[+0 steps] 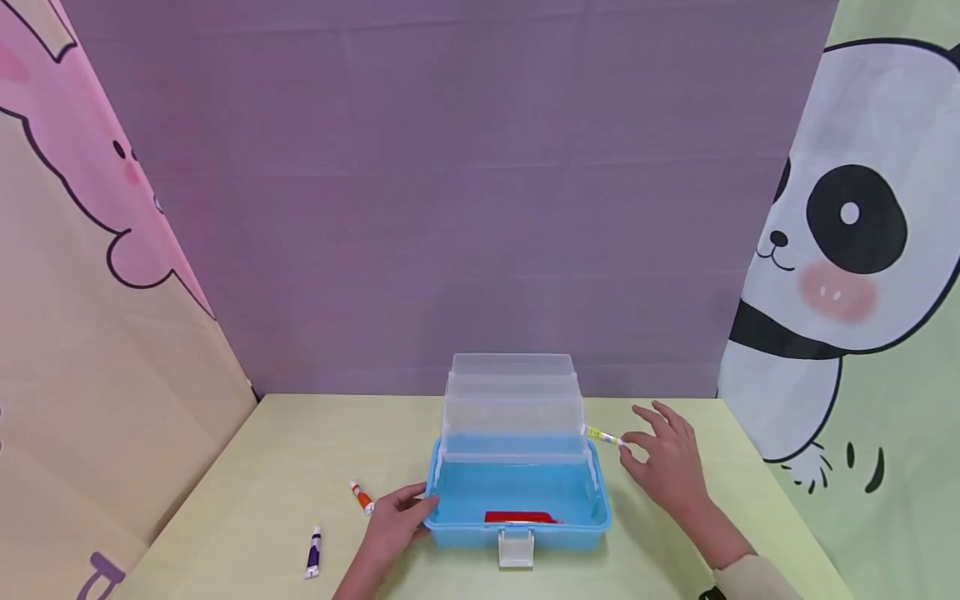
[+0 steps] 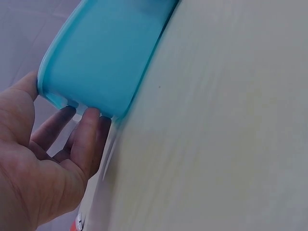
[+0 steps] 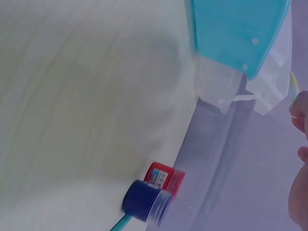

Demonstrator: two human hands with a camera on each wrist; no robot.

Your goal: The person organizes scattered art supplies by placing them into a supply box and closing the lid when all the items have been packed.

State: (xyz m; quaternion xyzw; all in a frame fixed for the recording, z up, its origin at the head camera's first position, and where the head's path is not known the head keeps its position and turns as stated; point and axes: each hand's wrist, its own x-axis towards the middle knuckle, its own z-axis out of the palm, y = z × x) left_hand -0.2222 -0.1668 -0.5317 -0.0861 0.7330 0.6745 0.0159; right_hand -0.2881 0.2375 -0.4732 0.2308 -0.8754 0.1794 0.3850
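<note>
A blue plastic storage box [image 1: 517, 537] stands on the table, its clear lid [image 1: 513, 400] raised at the back. A red flat item [image 1: 517, 517] lies inside near the front wall; its kind is unclear. My left hand [image 1: 393, 521] grips the box's left side, thumb at the rim and fingertips against the wall [image 2: 103, 62] in the left wrist view. To the right of the lid, my right hand [image 1: 667, 462] pinches a small yellow paint tube [image 1: 602, 435] by one end, above the table. Only part of that hand shows in the right wrist view.
An orange paint tube [image 1: 362, 498] and a purple paint tube [image 1: 313, 552] lie on the table left of the box. The right wrist view shows a red jar [image 3: 161, 175] and a dark blue jar [image 3: 139, 199] beside a teal stick [image 3: 120, 223]. A purple cloth backdrop [image 1: 390, 208] hangs behind.
</note>
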